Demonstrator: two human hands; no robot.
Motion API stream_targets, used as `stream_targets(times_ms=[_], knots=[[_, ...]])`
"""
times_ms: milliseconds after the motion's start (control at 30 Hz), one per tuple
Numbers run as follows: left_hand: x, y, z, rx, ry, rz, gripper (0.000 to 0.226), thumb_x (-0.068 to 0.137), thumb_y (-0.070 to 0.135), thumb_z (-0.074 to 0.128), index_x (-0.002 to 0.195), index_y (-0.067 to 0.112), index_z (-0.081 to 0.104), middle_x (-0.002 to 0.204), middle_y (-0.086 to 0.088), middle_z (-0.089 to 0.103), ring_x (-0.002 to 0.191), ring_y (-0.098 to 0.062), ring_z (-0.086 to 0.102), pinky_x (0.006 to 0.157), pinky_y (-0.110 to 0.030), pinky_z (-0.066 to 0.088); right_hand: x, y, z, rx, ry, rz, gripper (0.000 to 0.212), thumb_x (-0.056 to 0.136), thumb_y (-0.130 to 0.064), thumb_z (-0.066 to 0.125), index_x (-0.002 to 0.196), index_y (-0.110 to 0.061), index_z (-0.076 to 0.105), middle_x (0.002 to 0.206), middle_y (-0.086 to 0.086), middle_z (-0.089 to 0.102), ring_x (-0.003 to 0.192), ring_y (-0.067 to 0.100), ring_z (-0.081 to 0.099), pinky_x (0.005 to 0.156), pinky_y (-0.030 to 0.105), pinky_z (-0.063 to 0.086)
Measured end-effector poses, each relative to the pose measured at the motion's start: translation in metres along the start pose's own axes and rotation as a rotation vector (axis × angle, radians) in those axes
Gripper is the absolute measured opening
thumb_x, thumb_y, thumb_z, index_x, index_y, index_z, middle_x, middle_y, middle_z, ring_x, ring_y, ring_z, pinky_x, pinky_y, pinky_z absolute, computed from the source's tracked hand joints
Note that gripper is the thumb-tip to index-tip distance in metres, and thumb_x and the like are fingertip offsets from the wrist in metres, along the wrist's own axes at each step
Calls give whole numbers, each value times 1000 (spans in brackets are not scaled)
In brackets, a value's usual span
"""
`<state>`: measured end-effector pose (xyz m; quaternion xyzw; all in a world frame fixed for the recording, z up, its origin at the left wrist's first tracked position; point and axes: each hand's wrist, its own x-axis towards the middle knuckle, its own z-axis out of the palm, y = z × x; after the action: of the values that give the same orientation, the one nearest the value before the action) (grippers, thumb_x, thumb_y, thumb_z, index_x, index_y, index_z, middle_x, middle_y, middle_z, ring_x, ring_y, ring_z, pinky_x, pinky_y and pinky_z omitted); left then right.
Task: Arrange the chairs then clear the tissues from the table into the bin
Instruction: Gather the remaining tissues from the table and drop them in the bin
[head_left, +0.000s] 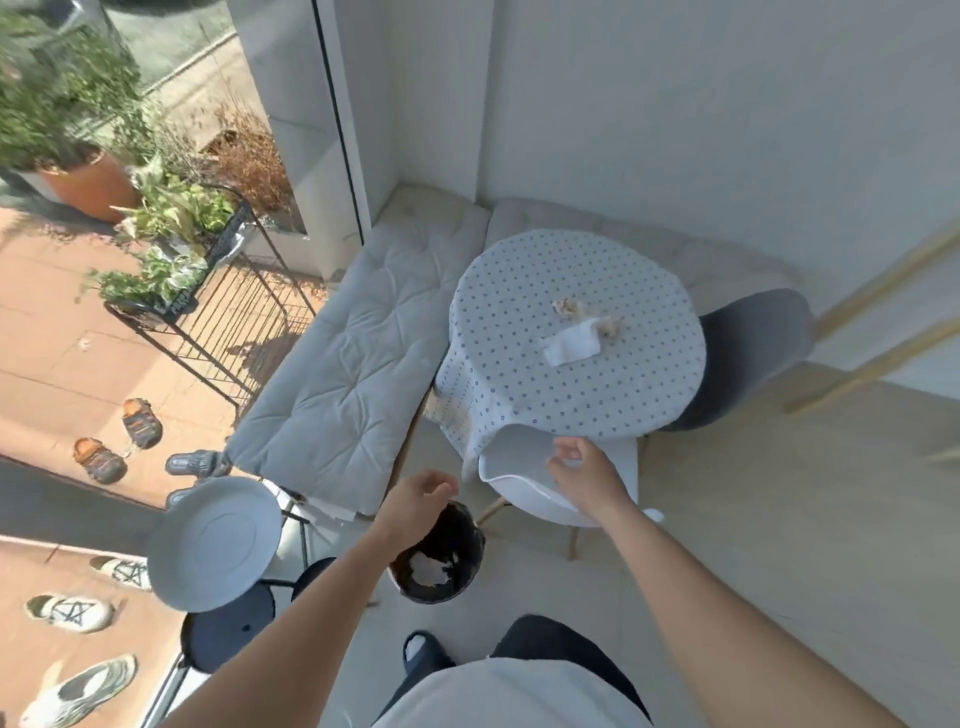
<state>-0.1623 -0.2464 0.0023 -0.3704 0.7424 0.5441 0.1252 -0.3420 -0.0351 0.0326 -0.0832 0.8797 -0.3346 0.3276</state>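
Observation:
A round table under a dotted white cloth carries a folded white tissue and two crumpled tissues. A white chair is tucked at the near side and a grey chair at the right. On the floor stands a dark bin with a white tissue inside. My left hand hovers over the bin's rim, fingers loosely apart and empty. My right hand rests above the white chair's back, fingers curled, holding nothing that I can see.
A grey cushioned bench runs along the glass door at the left. A white round lid or tray sits on a black stool beside the bin. Wooden ladder rails lean at the right. Shoes and plants lie outside.

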Motion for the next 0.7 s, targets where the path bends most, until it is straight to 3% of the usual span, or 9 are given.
stream_targets(times_ms=[167, 300, 533, 633, 700], knots=[[30, 45, -13, -8, 4, 65, 20, 100, 25, 57, 110, 27, 75, 110, 10, 78, 100, -14, 74, 102, -44, 55, 15, 4, -40, 88, 91, 4, 41, 94, -40, 61, 134, -31, 57, 137, -8, 60, 117, 18, 65, 101, 44, 55], [54, 85, -15, 32, 10, 105, 23, 102, 20, 54, 114, 21, 74, 112, 10, 77, 104, -14, 73, 92, -36, 56, 33, 7, -70, 139, 142, 9, 41, 92, -40, 62, 132, -31, 57, 134, -11, 61, 115, 18, 66, 95, 45, 58], [111, 135, -4, 77, -14, 129, 24, 104, 21, 54, 119, 21, 73, 113, 11, 77, 104, -15, 73, 85, -35, 57, 94, 24, -117, 201, 167, 37, 39, 92, -40, 63, 130, -31, 58, 135, -12, 62, 110, 16, 68, 90, 43, 61], [139, 156, 6, 72, -14, 105, 22, 105, 22, 53, 115, 24, 73, 113, 12, 77, 103, -15, 73, 83, -35, 57, 132, 29, -138, 227, 166, 59, 39, 93, -39, 63, 130, -29, 58, 135, -9, 62, 112, 19, 68, 95, 47, 59], [162, 172, 14, 68, -18, 78, 22, 105, 21, 53, 115, 25, 72, 113, 12, 77, 104, -14, 73, 86, -35, 56, 159, 28, -153, 230, 155, 76, 39, 95, -36, 62, 133, -26, 58, 134, -8, 60, 111, 19, 68, 89, 41, 60]])
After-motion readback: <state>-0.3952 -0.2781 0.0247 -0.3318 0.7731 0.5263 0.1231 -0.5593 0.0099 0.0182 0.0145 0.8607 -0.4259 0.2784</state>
